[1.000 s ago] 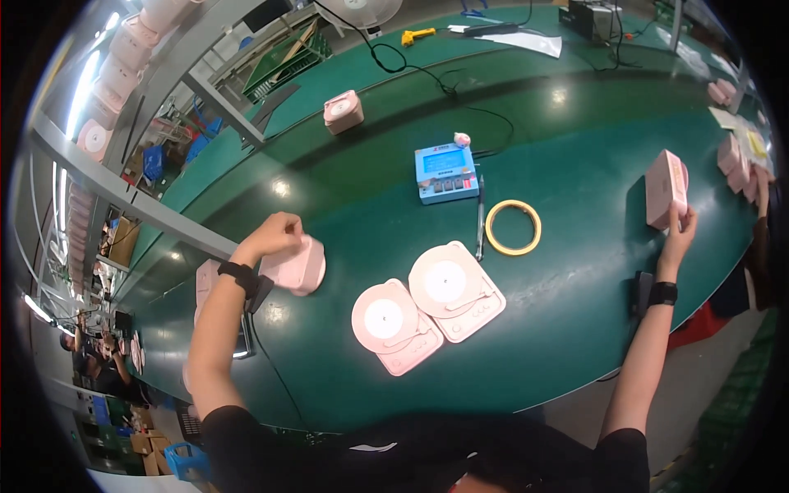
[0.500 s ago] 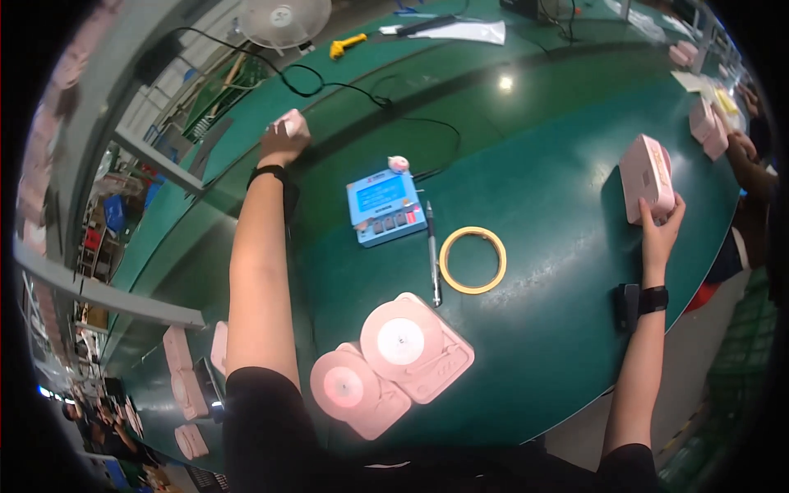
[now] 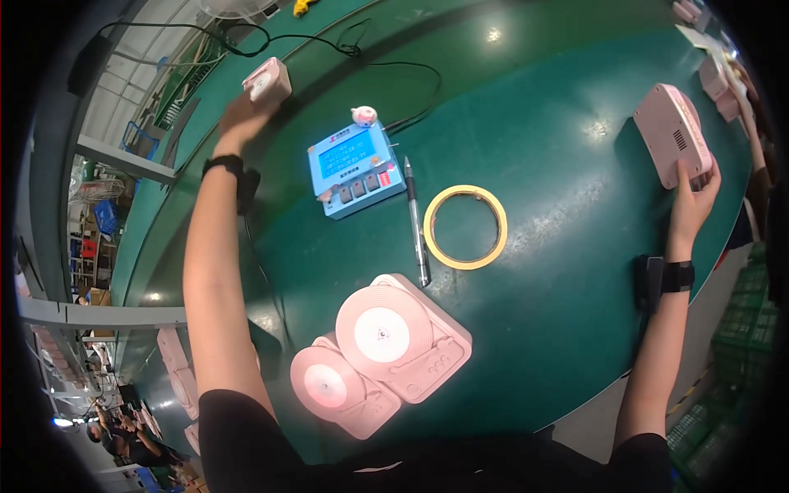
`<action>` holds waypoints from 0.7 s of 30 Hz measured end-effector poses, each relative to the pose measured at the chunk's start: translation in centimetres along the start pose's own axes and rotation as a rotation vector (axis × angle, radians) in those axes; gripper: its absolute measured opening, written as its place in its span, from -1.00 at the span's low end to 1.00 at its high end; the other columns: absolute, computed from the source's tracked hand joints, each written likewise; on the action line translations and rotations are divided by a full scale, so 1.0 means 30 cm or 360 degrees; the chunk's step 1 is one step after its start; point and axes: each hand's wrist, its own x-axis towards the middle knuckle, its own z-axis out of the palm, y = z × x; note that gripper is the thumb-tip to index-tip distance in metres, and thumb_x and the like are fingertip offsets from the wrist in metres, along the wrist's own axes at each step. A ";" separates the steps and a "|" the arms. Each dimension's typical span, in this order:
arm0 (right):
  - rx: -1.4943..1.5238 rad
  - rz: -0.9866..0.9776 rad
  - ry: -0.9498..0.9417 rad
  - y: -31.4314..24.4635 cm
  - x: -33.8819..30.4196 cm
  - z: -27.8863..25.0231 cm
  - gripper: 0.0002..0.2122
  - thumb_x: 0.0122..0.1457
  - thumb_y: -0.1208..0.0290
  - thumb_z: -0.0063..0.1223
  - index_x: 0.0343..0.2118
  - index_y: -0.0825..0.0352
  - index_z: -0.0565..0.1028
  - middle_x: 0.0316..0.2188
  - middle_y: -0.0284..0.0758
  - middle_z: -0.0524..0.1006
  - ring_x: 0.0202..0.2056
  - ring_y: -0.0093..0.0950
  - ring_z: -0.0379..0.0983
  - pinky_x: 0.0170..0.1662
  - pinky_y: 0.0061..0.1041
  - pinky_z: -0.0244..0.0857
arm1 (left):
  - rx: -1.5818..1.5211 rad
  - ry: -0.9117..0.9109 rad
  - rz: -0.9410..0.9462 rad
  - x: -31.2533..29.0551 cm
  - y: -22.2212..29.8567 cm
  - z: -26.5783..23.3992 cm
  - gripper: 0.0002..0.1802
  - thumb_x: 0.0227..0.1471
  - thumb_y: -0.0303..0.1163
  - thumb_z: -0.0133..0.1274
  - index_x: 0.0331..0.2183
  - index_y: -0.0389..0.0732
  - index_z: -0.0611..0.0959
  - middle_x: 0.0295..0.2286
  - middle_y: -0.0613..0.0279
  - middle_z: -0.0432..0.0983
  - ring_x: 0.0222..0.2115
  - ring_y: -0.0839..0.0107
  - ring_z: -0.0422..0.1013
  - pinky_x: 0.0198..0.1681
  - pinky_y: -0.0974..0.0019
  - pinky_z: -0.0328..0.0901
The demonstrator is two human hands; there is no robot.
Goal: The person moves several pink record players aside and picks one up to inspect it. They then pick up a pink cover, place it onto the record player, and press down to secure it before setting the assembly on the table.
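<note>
My left hand [image 3: 245, 117] is at the far left, smeared by motion, right beside a small pink record player [image 3: 278, 80] with a white disc. Its fingers are too blurred to show whether they grip it. On the right, my right hand [image 3: 694, 191] holds a second pink record player [image 3: 667, 135] on edge, thumb on its flat back near the slotted patch. Between my arms lie two more pink record players, a larger one [image 3: 423, 361] with a white label and a smaller one [image 3: 362, 415], overlapping slightly in view.
A blue electronic box [image 3: 368, 191] with a lit screen stands mid-table, a small figure [image 3: 364, 116] on top. Beside it lie a pen [image 3: 416, 222] and a yellow tape roll [image 3: 500, 238]. A black cable [image 3: 386, 63] crosses the far side. Another person's arm [image 3: 746, 99] is at the right.
My view has shifted, so the table items sit further left and higher. My left hand has drawn slightly back from the far record player, which shows more. My right hand keeps its hold.
</note>
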 end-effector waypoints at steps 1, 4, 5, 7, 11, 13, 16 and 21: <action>-0.0012 -0.0005 -0.0005 -0.004 -0.004 -0.001 -0.50 0.08 0.35 0.16 0.03 0.44 0.25 -0.06 -0.22 0.36 -0.05 -0.44 0.31 0.02 -0.49 0.18 | -0.0101 -0.0078 -0.0068 0.039 0.004 0.003 -0.02 -0.28 0.25 0.11 0.09 -0.17 0.32 0.03 -0.04 0.28 0.04 0.08 0.25 0.05 0.18 0.19; 0.0054 0.0035 -0.0030 -0.010 -0.010 0.002 -0.50 0.08 0.35 0.16 0.03 0.44 0.25 -0.06 -0.22 0.36 -0.04 -0.45 0.30 0.02 -0.49 0.18 | 0.0520 0.0133 -0.0441 0.187 0.024 0.096 0.04 -0.38 0.36 0.12 0.06 -0.13 0.35 -0.02 -0.15 0.33 0.00 0.00 0.29 0.07 0.19 0.16; 0.0020 0.0047 -0.0039 -0.007 -0.012 -0.004 -0.50 0.08 0.35 0.16 0.03 0.44 0.25 -0.06 -0.22 0.36 -0.04 -0.45 0.30 0.02 -0.49 0.18 | 0.0514 0.0100 -0.0423 0.191 0.046 0.128 0.04 -0.38 0.36 0.12 0.06 -0.13 0.35 -0.02 -0.15 0.33 0.00 0.00 0.29 0.07 0.19 0.16; -0.0025 -0.0027 -0.0034 -0.006 -0.007 -0.011 -0.50 0.08 0.34 0.16 0.03 0.44 0.26 -0.05 -0.22 0.36 -0.04 -0.46 0.31 0.02 -0.50 0.18 | 0.0256 0.0393 -0.0649 0.201 0.081 0.166 0.04 -0.48 0.41 0.13 -0.02 -0.11 0.40 -0.13 -0.17 0.42 -0.10 -0.07 0.37 0.00 0.18 0.24; -0.0020 -0.0042 -0.0044 0.003 -0.001 -0.021 -0.51 0.08 0.35 0.16 0.02 0.44 0.27 -0.06 -0.23 0.37 -0.06 -0.46 0.32 -0.01 -0.51 0.21 | 0.0054 0.0395 -0.0405 0.287 0.041 0.207 -0.05 -0.50 0.35 0.14 -0.10 -0.11 0.46 -0.11 -0.09 0.43 -0.04 -0.04 0.32 -0.01 0.10 0.24; -0.0003 -0.0036 -0.0034 0.015 -0.005 -0.022 -0.51 0.07 0.35 0.16 0.02 0.44 0.27 -0.06 -0.23 0.37 -0.07 -0.46 0.33 -0.03 -0.51 0.22 | 0.0045 0.0362 -0.0348 0.291 0.025 0.210 -0.08 -0.48 0.31 0.14 -0.11 -0.12 0.46 -0.11 -0.09 0.43 -0.05 -0.03 0.34 -0.02 0.12 0.25; 0.0078 0.0005 -0.0114 0.021 -0.010 -0.024 -0.51 0.07 0.35 0.17 0.02 0.43 0.28 -0.07 -0.23 0.37 -0.07 -0.47 0.33 -0.04 -0.52 0.23 | 0.0025 0.0338 -0.0240 0.265 -0.008 0.145 -0.14 -0.45 0.23 0.16 -0.13 -0.15 0.45 -0.13 -0.09 0.43 -0.09 0.00 0.37 -0.05 0.16 0.26; -0.0060 -0.0057 -0.0019 -0.014 -0.002 -0.033 -0.50 0.05 0.31 0.20 0.01 0.42 0.31 -0.07 -0.22 0.38 -0.07 -0.45 0.32 -0.04 -0.50 0.22 | -0.0633 0.0084 -0.0164 -0.044 -0.136 -0.090 -0.25 -0.29 0.08 0.11 -0.11 -0.22 0.39 -0.25 0.09 0.44 -0.27 0.31 0.39 -0.18 0.39 0.27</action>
